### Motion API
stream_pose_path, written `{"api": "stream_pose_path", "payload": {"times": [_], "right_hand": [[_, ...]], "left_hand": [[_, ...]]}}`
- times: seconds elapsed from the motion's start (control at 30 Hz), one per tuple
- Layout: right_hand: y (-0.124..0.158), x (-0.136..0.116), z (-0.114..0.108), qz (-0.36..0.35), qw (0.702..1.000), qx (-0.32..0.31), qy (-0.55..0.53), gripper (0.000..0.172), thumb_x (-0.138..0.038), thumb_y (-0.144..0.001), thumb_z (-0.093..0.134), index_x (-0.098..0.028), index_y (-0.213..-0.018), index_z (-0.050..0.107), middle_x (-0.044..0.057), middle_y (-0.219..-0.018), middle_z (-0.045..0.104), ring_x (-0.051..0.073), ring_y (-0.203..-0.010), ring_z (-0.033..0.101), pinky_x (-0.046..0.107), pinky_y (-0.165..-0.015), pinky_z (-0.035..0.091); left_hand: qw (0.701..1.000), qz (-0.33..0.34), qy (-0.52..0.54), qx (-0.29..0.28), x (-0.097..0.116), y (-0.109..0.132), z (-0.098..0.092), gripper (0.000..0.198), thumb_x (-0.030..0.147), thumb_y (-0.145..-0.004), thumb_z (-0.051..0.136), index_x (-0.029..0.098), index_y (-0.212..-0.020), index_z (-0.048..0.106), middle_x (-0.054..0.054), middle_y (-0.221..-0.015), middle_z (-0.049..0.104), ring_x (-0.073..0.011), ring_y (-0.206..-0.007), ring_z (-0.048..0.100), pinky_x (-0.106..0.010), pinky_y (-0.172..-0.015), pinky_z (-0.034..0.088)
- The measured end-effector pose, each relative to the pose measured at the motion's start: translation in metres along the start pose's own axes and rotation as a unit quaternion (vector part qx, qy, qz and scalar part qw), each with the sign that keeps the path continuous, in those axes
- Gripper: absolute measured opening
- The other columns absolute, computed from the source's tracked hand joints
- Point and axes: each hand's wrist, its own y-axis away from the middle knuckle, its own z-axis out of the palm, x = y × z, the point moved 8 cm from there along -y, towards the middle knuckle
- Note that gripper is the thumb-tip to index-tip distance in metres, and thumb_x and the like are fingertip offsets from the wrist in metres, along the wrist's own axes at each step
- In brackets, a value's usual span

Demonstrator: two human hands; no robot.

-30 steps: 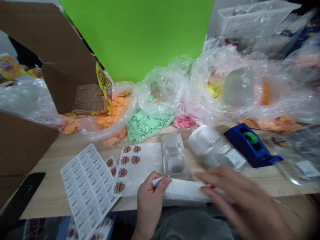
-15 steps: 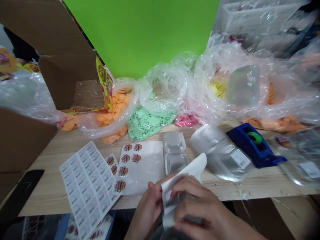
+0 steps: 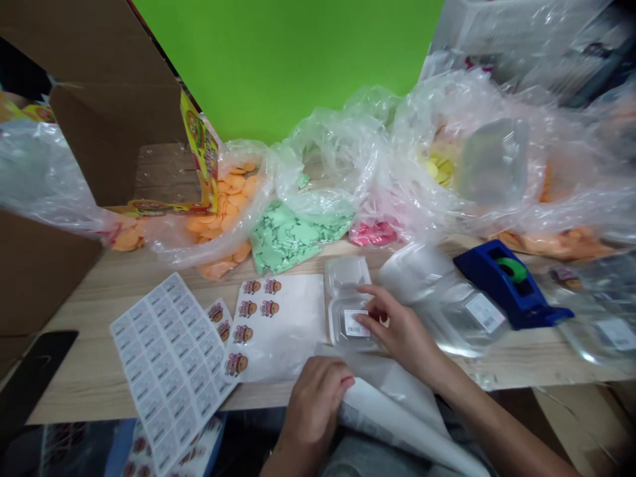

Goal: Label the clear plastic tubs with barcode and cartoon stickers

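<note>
The right hand (image 3: 402, 334) pinches a small barcode sticker (image 3: 356, 323) on a clear plastic clamshell (image 3: 345, 281), while the left hand (image 3: 315, 411) closes on a curled white sheet (image 3: 392, 411) by the worktop's front edge (image 3: 84, 412).

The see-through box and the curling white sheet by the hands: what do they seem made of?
The box under the right hand looks like thin clear moulded plastic: glossy, see-through, with formed ridges. The white sheet under the left hand seems to be smooth coated paper, curling softly with a faint sheen, though thin plastic film is possible.
</note>
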Motion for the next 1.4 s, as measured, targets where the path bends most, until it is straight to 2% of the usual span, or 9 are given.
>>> {"api": "stream_pose_path", "payload": {"times": [0.17, 0.5, 0.67, 0.83, 0.93, 1.07, 1.17, 1.3, 1.4], "right_hand": [[-0.002, -0.005, 0.007, -0.014, 0.998, -0.016, 0.059, 0.034, -0.019, -0.085, 0.049, -0.02, -0.119, 0.047, -0.002, -0.068, 0.06, 0.013, -0.058, 0.057, 0.024, -0.057, 0.048], [-0.001, -0.008, 0.004, 0.003, 0.974, 0.039, 0.224, 0.031, -0.02, -0.089, 0.043, -0.014, -0.119, 0.05, 0.018, -0.096, 0.059, 0.032, -0.094, 0.056, 0.053, -0.08, 0.043], [0.005, -0.02, 0.021, -0.108, 0.976, -0.103, 0.159, 0.049, -0.024, -0.077, 0.066, -0.021, -0.123, 0.051, 0.009, -0.125, 0.052, 0.025, -0.117, 0.046, 0.04, -0.098, 0.039], [-0.005, -0.015, 0.01, -0.095, 0.98, -0.155, 0.084, 0.057, -0.034, -0.08, 0.063, -0.016, -0.131, 0.044, 0.011, -0.13, 0.049, 0.023, -0.122, 0.042, 0.039, -0.102, 0.037], [-0.016, -0.013, 0.007, -0.075, 0.977, -0.196, 0.028, 0.053, -0.044, -0.084, 0.056, -0.016, -0.129, 0.048, 0.01, -0.128, 0.054, 0.022, -0.115, 0.051, 0.036, -0.096, 0.044], [-0.027, -0.02, 0.01, -0.054, 0.974, -0.217, -0.03, 0.051, -0.047, -0.085, 0.052, -0.016, -0.125, 0.053, 0.011, -0.122, 0.059, 0.023, -0.108, 0.058, 0.037, -0.092, 0.048], [-0.024, -0.038, -0.014, -0.04, 0.979, -0.184, -0.072, 0.048, -0.049, -0.088, 0.045, -0.02, -0.125, 0.052, 0.009, -0.122, 0.059, 0.023, -0.11, 0.057, 0.039, -0.092, 0.048], [0.001, -0.066, -0.102, -0.118, 0.977, -0.1, -0.147, 0.057, -0.056, -0.08, 0.054, -0.037, -0.132, 0.041, -0.001, -0.137, 0.046, 0.023, -0.123, 0.046, 0.036, -0.099, 0.042], [0.021, -0.046, -0.146, -0.108, 0.987, -0.112, 0.041, 0.072, -0.042, -0.071, 0.071, -0.038, -0.135, 0.037, 0.0, -0.139, 0.042, 0.025, -0.13, 0.035, 0.033, -0.106, 0.033]], "left_hand": [[0.997, 0.049, -0.066, -0.006, 0.007, -0.008, 0.001, 0.02, 0.017, -0.09, 0.045, 0.019, -0.08, 0.062, -0.01, -0.122, 0.058, -0.0235, -0.112, 0.051, -0.038, -0.092, 0.047], [0.991, 0.073, -0.103, -0.054, -0.005, -0.009, 0.017, 0.016, 0.012, -0.087, 0.046, 0.018, -0.081, 0.059, -0.006, -0.128, 0.056, -0.0263, -0.12, 0.047, -0.044, -0.097, 0.046], [0.994, 0.071, -0.071, -0.04, -0.012, 0.014, 0.027, 0.015, 0.009, -0.088, 0.044, 0.015, -0.087, 0.058, -0.012, -0.142, 0.039, -0.025, -0.133, 0.03, -0.04, -0.102, 0.042], [0.987, 0.115, -0.107, 0.011, -0.002, 0.036, 0.03, 0.015, 0.007, -0.085, 0.045, 0.014, -0.09, 0.057, -0.015, -0.145, 0.033, -0.0264, -0.136, 0.023, -0.042, -0.105, 0.036], [0.986, 0.121, -0.115, 0.007, 0.009, 0.023, 0.029, 0.018, 0.006, -0.086, 0.043, 0.015, -0.086, 0.058, -0.014, -0.135, 0.047, -0.0262, -0.134, 0.028, -0.049, -0.108, 0.029], [0.99, 0.078, -0.097, -0.062, 0.009, -0.013, 0.037, 0.018, 0.015, -0.089, 0.043, 0.016, -0.086, 0.061, -0.011, -0.129, 0.055, -0.0288, -0.13, 0.035, -0.053, -0.105, 0.033], [0.99, 0.057, -0.091, -0.09, 0.005, -0.03, 0.039, 0.016, 0.019, -0.088, 0.047, 0.019, -0.081, 0.062, -0.007, -0.129, 0.055, -0.0298, -0.13, 0.035, -0.056, -0.105, 0.031], [0.988, 0.051, -0.073, -0.126, 0.003, -0.034, 0.041, 0.015, 0.017, -0.087, 0.049, 0.02, -0.077, 0.06, -0.004, -0.139, 0.045, -0.0283, -0.133, 0.03, -0.056, -0.106, 0.028], [0.988, 0.042, -0.058, -0.137, 0.002, -0.036, 0.044, 0.018, 0.014, -0.088, 0.045, 0.018, -0.076, 0.059, -0.007, -0.141, 0.041, -0.0295, -0.135, 0.024, -0.059, -0.106, 0.025]]}}
